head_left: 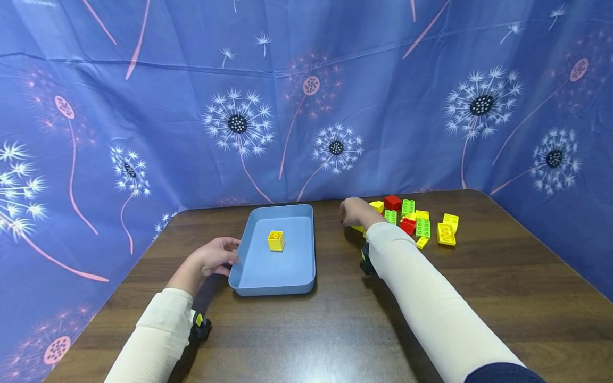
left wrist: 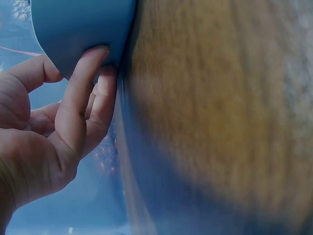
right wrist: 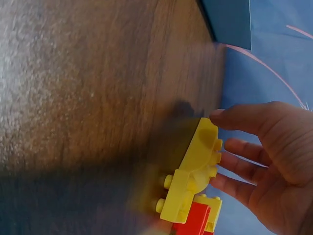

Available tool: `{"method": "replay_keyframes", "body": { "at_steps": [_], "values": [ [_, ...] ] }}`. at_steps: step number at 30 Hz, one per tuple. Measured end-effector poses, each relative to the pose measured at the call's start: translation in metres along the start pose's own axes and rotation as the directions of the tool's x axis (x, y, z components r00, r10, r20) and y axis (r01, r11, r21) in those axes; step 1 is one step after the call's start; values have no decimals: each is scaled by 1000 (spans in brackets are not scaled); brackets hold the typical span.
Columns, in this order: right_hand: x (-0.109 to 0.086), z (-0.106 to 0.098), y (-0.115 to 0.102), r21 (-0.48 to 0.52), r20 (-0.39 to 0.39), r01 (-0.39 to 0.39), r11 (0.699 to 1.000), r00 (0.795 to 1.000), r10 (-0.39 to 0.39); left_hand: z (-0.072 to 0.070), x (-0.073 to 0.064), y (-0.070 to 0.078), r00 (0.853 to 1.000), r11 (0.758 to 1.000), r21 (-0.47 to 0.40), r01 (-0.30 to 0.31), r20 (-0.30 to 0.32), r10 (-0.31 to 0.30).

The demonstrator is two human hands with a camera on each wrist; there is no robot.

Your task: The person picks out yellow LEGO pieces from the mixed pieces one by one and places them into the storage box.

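Note:
A blue tray (head_left: 273, 276) lies on the table with one yellow building brick (head_left: 276, 241) in it, studs upward. Against the tray's left wall rests my left hand (head_left: 217, 256); in the left wrist view its bent fingers (left wrist: 80, 103) touch the outer wall, near the rim and base. At the back, my right hand (head_left: 356, 211) is beside the left end of a brick pile. In the right wrist view, the thumb lies at the tip of a sloped yellow brick (right wrist: 199, 142), with the other fingers spread along its studded side. Whether they press on it is unclear.
Several green, red and yellow bricks, among them a green one (head_left: 423, 227) and a red one (head_left: 392, 202), lie at the back right. Two yellow bricks (head_left: 446, 234) sit further right. A blue patterned cloth (head_left: 287, 106) hangs behind the wooden table (head_left: 306, 340).

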State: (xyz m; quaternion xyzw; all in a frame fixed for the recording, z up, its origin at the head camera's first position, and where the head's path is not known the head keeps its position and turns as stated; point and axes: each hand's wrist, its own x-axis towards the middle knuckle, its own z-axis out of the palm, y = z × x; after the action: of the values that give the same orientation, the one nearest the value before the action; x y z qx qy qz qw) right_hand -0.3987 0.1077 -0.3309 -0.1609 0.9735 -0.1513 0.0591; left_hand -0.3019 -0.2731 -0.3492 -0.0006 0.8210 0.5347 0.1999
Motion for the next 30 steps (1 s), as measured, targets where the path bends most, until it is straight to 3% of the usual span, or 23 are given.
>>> {"method": "replay_keyframes", "body": {
  "at_steps": [16,30],
  "values": [
    [-3,2,9,6,12,-79,997,997,79,2,1,-1,1000,1000,9,6,-13,-6],
    [-7,2,8,-5,-6,-57,998,998,57,0,2,-2,1000,1000,-2,-3,-21,3]
  ]
}}
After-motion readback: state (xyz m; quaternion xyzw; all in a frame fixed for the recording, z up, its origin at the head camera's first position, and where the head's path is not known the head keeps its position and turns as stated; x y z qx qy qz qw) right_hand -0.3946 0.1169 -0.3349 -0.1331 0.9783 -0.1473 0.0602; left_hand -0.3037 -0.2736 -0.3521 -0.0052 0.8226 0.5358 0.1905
